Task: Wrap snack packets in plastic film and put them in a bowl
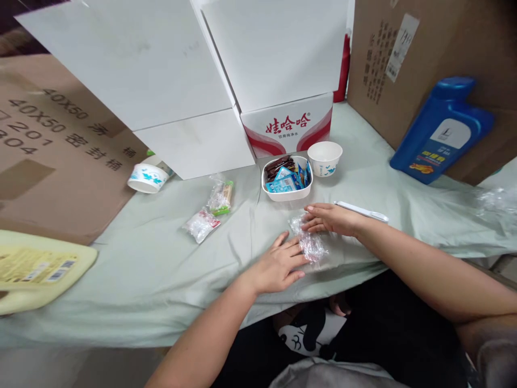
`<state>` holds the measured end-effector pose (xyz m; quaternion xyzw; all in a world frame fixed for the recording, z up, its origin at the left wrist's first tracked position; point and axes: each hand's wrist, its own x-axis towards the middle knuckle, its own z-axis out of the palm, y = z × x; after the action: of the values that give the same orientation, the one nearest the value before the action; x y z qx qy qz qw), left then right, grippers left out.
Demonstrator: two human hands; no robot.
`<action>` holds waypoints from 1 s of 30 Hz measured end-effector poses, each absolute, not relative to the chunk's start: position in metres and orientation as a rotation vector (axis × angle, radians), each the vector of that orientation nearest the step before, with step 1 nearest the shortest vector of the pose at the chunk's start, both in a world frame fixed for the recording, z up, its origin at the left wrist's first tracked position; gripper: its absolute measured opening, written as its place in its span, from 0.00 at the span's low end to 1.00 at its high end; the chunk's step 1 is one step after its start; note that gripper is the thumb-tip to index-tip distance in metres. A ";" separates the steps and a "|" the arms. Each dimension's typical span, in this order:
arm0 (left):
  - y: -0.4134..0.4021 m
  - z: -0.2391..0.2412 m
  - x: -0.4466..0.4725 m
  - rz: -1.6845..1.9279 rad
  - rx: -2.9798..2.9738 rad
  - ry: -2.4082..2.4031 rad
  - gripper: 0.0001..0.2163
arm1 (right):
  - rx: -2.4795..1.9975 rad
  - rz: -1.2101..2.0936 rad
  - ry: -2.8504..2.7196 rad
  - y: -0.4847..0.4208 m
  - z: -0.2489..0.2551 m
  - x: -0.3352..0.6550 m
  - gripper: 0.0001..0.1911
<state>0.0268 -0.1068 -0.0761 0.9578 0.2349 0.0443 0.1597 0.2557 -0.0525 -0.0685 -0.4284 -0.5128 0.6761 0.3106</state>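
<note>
Head view: left hand [278, 265] and right hand [329, 219], both flat and empty, on a clear plastic bag [310, 243].

Both forearms are bare to past the elbow, with no sleeves, watch or rings showing on the hands: left hand [278, 265], right hand [332, 219]. Below them the person wears dark black clothing, with a white patch printed in black cartoon shapes at the lap.

Snack tray [286, 195] behind plastic bag [309, 243], cup [325, 158] right of tray, wrapped packets [210, 213] to left.
</note>
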 end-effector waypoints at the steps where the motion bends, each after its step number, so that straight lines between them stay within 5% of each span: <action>1: -0.107 -0.076 0.027 0.120 2.741 0.676 0.18 | -1.160 1.709 -1.370 -0.051 -0.072 0.256 0.19; 12: -0.104 -0.084 0.021 0.378 2.736 0.658 0.16 | -1.012 0.261 -2.634 -0.076 -0.081 0.246 0.15; 18: -0.102 -0.083 0.016 1.031 2.607 0.756 0.10 | -1.013 0.117 -2.668 -0.076 -0.092 0.243 0.17; 30: -0.092 -0.089 0.022 0.649 2.657 0.769 0.06 | -0.600 0.318 -2.780 -0.099 -0.054 0.259 0.12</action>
<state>0.0222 -0.0922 -0.0890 0.9247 0.2676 0.2258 0.1496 0.2587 -0.0987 -0.0536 -0.2077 -0.9620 0.1101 0.1392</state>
